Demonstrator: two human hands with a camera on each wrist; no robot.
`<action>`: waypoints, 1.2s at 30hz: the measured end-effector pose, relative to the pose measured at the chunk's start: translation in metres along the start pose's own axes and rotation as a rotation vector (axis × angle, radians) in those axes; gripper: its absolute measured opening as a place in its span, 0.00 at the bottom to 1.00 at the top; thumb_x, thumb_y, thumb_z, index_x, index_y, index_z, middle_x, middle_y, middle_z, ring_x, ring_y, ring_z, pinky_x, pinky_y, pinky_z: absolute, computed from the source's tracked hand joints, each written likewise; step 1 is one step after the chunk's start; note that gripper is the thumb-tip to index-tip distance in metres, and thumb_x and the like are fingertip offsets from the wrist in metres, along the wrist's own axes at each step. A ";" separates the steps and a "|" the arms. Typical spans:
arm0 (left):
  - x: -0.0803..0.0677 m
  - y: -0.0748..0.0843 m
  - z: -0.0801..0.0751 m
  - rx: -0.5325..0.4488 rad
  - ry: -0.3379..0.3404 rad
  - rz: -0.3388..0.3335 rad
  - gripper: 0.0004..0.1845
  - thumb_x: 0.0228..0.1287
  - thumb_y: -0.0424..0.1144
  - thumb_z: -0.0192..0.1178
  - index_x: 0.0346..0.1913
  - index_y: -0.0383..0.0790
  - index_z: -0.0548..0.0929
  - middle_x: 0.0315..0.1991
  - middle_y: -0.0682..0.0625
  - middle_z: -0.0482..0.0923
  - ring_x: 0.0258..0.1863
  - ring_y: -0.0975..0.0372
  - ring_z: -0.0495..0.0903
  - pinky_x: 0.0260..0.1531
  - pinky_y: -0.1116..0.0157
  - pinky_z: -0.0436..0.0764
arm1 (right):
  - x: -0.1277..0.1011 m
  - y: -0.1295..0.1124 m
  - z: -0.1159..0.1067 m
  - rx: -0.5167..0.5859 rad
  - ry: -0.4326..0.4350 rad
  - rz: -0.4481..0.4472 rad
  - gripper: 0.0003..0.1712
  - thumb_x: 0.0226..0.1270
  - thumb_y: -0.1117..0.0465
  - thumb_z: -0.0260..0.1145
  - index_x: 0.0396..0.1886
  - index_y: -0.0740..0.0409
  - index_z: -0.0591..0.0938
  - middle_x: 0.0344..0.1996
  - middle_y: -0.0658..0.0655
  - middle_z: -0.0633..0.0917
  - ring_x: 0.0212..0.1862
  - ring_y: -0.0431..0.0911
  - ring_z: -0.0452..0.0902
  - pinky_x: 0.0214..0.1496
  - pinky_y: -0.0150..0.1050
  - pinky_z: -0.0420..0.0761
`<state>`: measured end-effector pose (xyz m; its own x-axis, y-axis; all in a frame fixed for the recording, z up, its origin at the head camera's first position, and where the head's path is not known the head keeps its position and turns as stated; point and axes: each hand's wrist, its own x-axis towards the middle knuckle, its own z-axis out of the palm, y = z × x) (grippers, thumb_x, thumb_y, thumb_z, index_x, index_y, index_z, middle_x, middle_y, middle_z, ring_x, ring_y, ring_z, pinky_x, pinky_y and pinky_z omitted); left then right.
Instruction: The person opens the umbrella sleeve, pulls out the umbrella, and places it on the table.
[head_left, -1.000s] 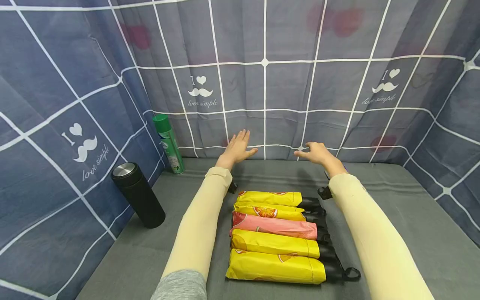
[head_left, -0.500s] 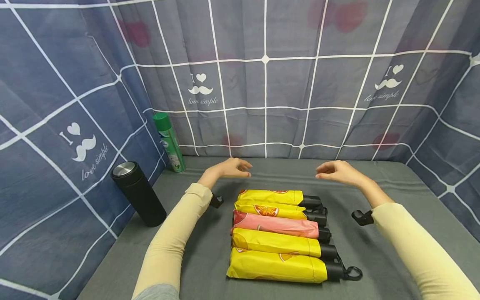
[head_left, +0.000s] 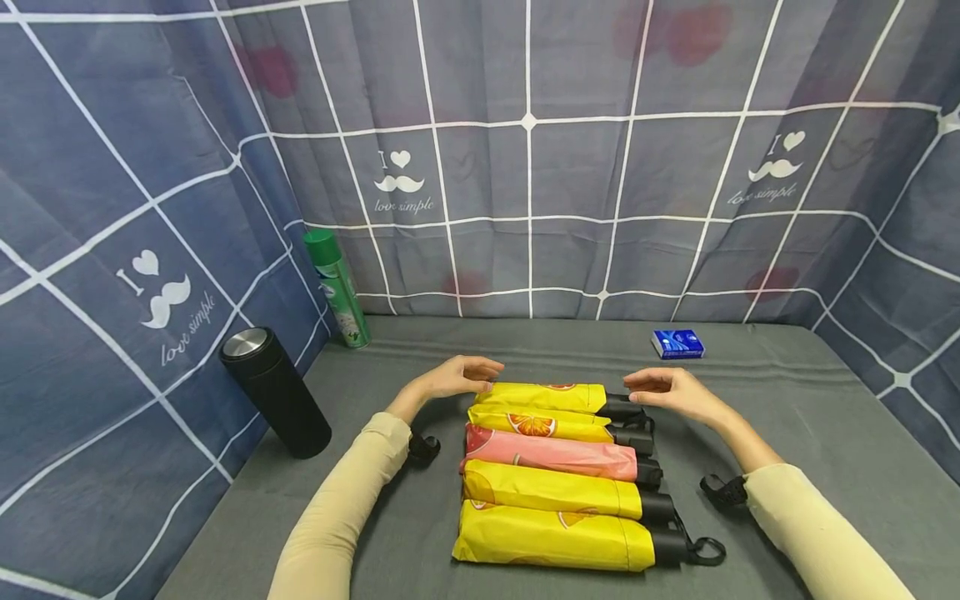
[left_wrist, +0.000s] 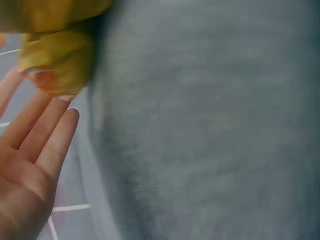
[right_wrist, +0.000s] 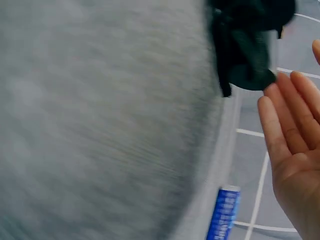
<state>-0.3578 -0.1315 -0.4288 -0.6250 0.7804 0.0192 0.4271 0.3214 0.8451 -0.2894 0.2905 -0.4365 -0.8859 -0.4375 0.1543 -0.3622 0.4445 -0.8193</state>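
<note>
Both hands are closing on the farthest folded yellow umbrella with an orange-slice print [head_left: 542, 395], which lies at the far end of a row of five folded umbrellas on the grey cloth-covered table [head_left: 787, 392]. The left hand [head_left: 454, 378], fingers relaxed and almost straight, touches its fabric end, and the right hand [head_left: 663, 389], equally loose, hovers at its black handle [head_left: 621, 406], so I judge a two-handed grasp comes next. There is open room beyond the row before the checked blue curtain [head_left: 525, 167], with a small blue packet [head_left: 677, 343] far right and a black steel-capped flask [head_left: 275, 392] and green spray can [head_left: 337, 288] to the left.
</note>
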 end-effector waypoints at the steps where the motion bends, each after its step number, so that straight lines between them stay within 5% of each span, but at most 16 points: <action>1: 0.000 -0.004 0.002 -0.022 0.001 0.011 0.26 0.67 0.31 0.56 0.65 0.25 0.65 0.61 0.31 0.67 0.59 0.47 0.70 0.55 0.57 0.71 | -0.002 0.002 0.002 0.014 0.002 0.002 0.23 0.63 0.59 0.67 0.54 0.69 0.78 0.49 0.67 0.80 0.45 0.41 0.80 0.44 0.34 0.79; 12: -0.003 -0.022 0.019 -0.131 0.034 0.061 0.24 0.68 0.33 0.56 0.64 0.29 0.69 0.63 0.39 0.68 0.60 0.56 0.69 0.53 0.61 0.73 | -0.006 0.019 0.017 0.034 0.063 -0.044 0.22 0.62 0.62 0.68 0.54 0.67 0.79 0.49 0.64 0.81 0.49 0.51 0.79 0.45 0.31 0.78; 20: 0.000 -0.022 0.027 0.000 0.039 0.095 0.22 0.65 0.30 0.58 0.62 0.32 0.73 0.50 0.41 0.77 0.34 0.63 0.68 0.34 0.69 0.70 | -0.009 0.028 0.027 0.014 0.083 -0.003 0.24 0.60 0.56 0.70 0.55 0.59 0.80 0.51 0.59 0.81 0.52 0.48 0.76 0.48 0.30 0.75; 27: 0.006 -0.021 0.030 0.070 0.021 0.115 0.24 0.65 0.32 0.59 0.63 0.35 0.73 0.53 0.45 0.77 0.31 0.64 0.68 0.33 0.68 0.69 | -0.008 0.032 0.036 -0.080 0.134 -0.019 0.25 0.57 0.55 0.72 0.54 0.56 0.81 0.45 0.54 0.84 0.41 0.40 0.77 0.43 0.31 0.75; 32: 0.009 -0.024 0.029 0.138 0.032 0.140 0.23 0.65 0.39 0.60 0.63 0.44 0.75 0.40 0.52 0.79 0.21 0.66 0.62 0.27 0.69 0.67 | -0.003 0.032 0.041 -0.140 0.147 -0.052 0.25 0.55 0.55 0.73 0.54 0.56 0.81 0.40 0.53 0.84 0.34 0.38 0.75 0.38 0.32 0.75; 36: 0.013 -0.025 0.030 0.167 0.053 0.192 0.23 0.64 0.40 0.61 0.62 0.44 0.76 0.47 0.53 0.79 0.24 0.66 0.66 0.29 0.69 0.69 | -0.001 0.031 0.042 -0.131 0.164 -0.038 0.25 0.53 0.54 0.75 0.52 0.53 0.82 0.41 0.51 0.84 0.35 0.39 0.76 0.39 0.32 0.75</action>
<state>-0.3573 -0.1138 -0.4658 -0.5536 0.8079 0.2021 0.6403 0.2578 0.7235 -0.2875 0.2718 -0.4852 -0.9022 -0.3275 0.2805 -0.4215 0.5324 -0.7341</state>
